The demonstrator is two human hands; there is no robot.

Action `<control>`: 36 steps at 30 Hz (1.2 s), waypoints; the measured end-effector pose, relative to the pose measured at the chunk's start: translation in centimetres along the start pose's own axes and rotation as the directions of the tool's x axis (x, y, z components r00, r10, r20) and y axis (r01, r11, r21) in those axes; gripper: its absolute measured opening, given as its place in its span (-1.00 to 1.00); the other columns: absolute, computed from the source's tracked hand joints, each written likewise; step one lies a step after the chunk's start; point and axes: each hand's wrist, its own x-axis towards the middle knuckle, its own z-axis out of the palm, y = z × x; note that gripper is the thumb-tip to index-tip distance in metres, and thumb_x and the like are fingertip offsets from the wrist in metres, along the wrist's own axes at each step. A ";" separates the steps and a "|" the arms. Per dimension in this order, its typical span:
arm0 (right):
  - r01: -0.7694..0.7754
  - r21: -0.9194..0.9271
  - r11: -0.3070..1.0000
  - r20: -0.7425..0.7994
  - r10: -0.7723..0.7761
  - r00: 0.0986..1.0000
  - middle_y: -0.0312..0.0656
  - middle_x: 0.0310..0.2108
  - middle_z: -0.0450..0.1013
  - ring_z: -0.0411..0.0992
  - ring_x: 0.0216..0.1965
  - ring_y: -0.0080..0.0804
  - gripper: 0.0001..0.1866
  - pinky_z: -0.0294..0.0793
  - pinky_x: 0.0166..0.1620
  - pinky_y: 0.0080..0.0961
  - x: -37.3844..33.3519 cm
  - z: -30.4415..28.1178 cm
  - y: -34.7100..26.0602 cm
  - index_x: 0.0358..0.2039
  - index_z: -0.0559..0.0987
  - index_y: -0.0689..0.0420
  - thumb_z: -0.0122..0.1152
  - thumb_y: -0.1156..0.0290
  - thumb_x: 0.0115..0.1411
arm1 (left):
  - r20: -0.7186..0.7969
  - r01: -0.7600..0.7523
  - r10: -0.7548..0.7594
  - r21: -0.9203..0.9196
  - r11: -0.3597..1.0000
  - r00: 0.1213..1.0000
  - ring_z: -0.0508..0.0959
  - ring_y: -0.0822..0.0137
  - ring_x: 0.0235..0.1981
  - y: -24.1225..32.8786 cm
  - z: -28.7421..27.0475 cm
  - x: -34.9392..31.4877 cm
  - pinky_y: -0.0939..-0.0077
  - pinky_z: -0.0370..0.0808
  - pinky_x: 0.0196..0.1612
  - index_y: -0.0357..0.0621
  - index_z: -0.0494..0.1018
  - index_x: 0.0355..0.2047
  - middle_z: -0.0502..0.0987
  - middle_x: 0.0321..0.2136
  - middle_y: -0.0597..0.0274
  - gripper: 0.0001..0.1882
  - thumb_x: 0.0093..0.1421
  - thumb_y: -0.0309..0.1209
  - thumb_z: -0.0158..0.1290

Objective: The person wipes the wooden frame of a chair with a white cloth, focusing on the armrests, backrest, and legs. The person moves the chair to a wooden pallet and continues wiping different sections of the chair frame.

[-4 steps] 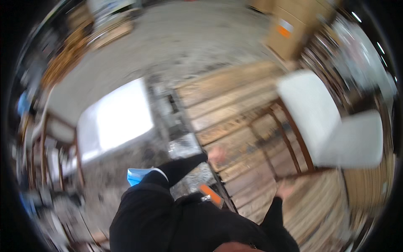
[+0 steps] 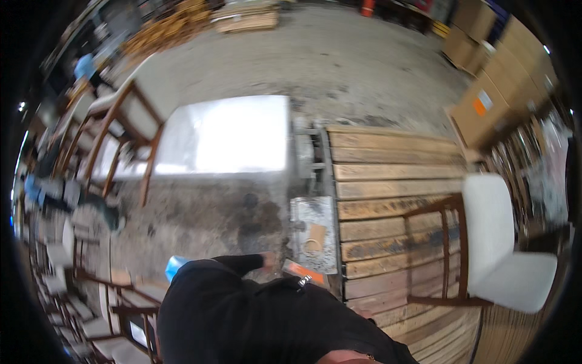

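My left hand (image 2: 267,262) is low over the floor, left of a metal plate (image 2: 313,209). It is small and smeared, so its fingers cannot be made out. Only a sliver of my right hand (image 2: 365,314) shows past my body, beside the wooden slats (image 2: 376,176); its fingers are hidden. A chair (image 2: 494,230) with white upholstery and a brown wooden frame lies tipped over on the slats, apart from both hands. An orange and white label (image 2: 306,273) lies near my left hand. On the metal plate rest a brown cardboard piece (image 2: 316,232) and a ring (image 2: 312,246).
A glossy white surface (image 2: 224,133) stands at the left, with an upright chair (image 2: 124,115) at its end. More chairs (image 2: 130,315) crowd the lower left. Cardboard boxes (image 2: 494,106) are stacked at the far right. People in blue (image 2: 85,65) are at the far left.
The view has swung left, so the slats and tipped chair sit farther right and lower. My left hand has moved from the slats' edge to over the floor; my right hand is now mostly hidden.
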 end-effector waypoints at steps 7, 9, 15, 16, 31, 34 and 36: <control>0.580 0.028 0.814 0.342 -0.553 0.760 0.11 -0.22 0.58 0.56 -0.11 0.00 -0.54 0.50 -0.08 -0.13 3.6 7.5 -27.2 -0.12 0.62 0.14 0.25 0.05 0.11 | 0.496 0.630 -0.841 -0.729 -0.268 0.217 0.61 0.15 -0.66 -11.5 18.6 -38.9 0.22 0.49 -0.67 -0.25 0.49 -0.46 0.55 -0.57 -0.05 -0.69 0.24 -0.25 -0.07; 0.486 0.009 0.874 0.244 -0.473 0.847 -0.02 -0.30 0.61 0.59 -0.20 -0.08 -0.61 0.53 -0.12 -0.16 5.4 6.1 -36.0 -0.14 0.64 0.09 0.23 0.13 0.08 | 0.296 0.577 -0.894 -0.815 -0.053 0.337 0.64 0.07 -0.63 -13.2 21.8 -44.7 0.17 0.55 -0.64 -0.31 0.46 -0.47 0.54 -0.60 -0.04 -0.69 0.23 -0.27 -0.05; 0.483 0.277 0.830 -0.125 -0.467 0.875 -0.05 -0.37 0.58 0.61 -0.46 -0.28 -0.62 0.60 -0.39 -0.36 3.7 6.7 -56.9 -0.05 0.53 0.30 0.23 0.32 0.19 | 0.476 -0.421 -0.872 -0.772 -0.475 0.112 0.59 0.04 -0.73 -15.0 27.5 -48.0 0.26 0.52 -0.72 -0.37 0.44 -0.59 0.50 -0.72 -0.06 -0.64 0.23 -0.30 0.01; 0.541 0.280 0.793 -0.044 -0.552 0.833 -0.03 -0.33 0.59 0.61 -0.41 -0.25 -0.63 0.58 -0.30 -0.30 2.2 7.5 -59.0 -0.05 0.55 0.26 0.23 0.31 0.18 | 0.446 -0.420 -0.886 -0.785 -0.455 0.125 0.61 0.06 -0.71 -15.4 27.7 -47.7 0.27 0.52 -0.70 -0.39 0.45 -0.57 0.53 -0.68 -0.07 -0.61 0.25 -0.27 0.02; 0.894 -0.230 0.384 0.299 -0.847 0.440 0.15 -0.43 0.55 0.53 -0.29 0.15 -0.64 0.50 -0.15 -0.03 -4.4 18.2 -92.0 -0.46 0.67 0.24 0.15 0.17 0.03 | 0.355 -0.718 -0.870 -0.696 -0.003 -0.342 0.55 0.24 -0.73 -31.2 26.1 -61.7 0.35 0.49 -0.68 -0.30 0.43 -0.55 0.52 -0.66 0.13 -0.80 0.14 -0.52 0.21; 0.968 0.009 0.249 0.183 -0.952 0.243 0.14 -0.26 0.56 0.52 -0.17 0.12 -0.60 0.49 -0.08 -0.10 -8.3 20.8 -102.1 -0.23 0.64 0.24 0.18 0.13 0.15 | 0.164 -0.600 -0.829 -0.764 0.236 -0.535 0.47 0.33 -0.80 -34.6 23.3 -70.7 0.41 0.42 -0.70 -0.23 0.39 -0.63 0.46 -0.73 0.20 -0.62 0.31 -0.31 0.10; 0.963 0.165 0.213 0.164 -0.969 0.186 0.13 -0.26 0.56 0.53 -0.16 0.06 -0.62 0.52 -0.09 -0.16 -11.5 23.2 -107.5 -0.20 0.63 0.23 0.18 0.15 0.17 | -0.087 -0.427 -0.773 -0.792 0.437 -0.629 0.40 0.40 -0.84 -37.7 21.0 -77.1 0.48 0.33 -0.71 -0.18 0.35 -0.64 0.46 -0.72 0.23 -0.53 0.38 -0.18 -0.01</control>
